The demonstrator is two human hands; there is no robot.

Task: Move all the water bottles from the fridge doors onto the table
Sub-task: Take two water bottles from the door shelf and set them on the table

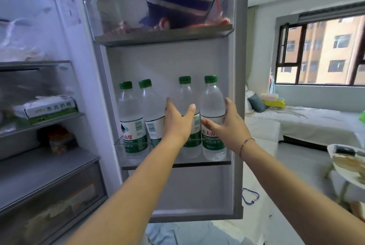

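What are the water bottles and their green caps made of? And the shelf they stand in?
Water bottles: likely thin clear plastic, see-through and faintly misted. Green caps: probably opaque plastic, softly shiny. Door shelf: probably hard clear plastic in front, since the bottles show through it.

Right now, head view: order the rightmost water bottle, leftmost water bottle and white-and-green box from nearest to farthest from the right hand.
1. Rightmost water bottle, at the right hand, right end of the door shelf.
2. Leftmost water bottle, left end of that shelf.
3. White-and-green box, far left, on a shelf inside the fridge.
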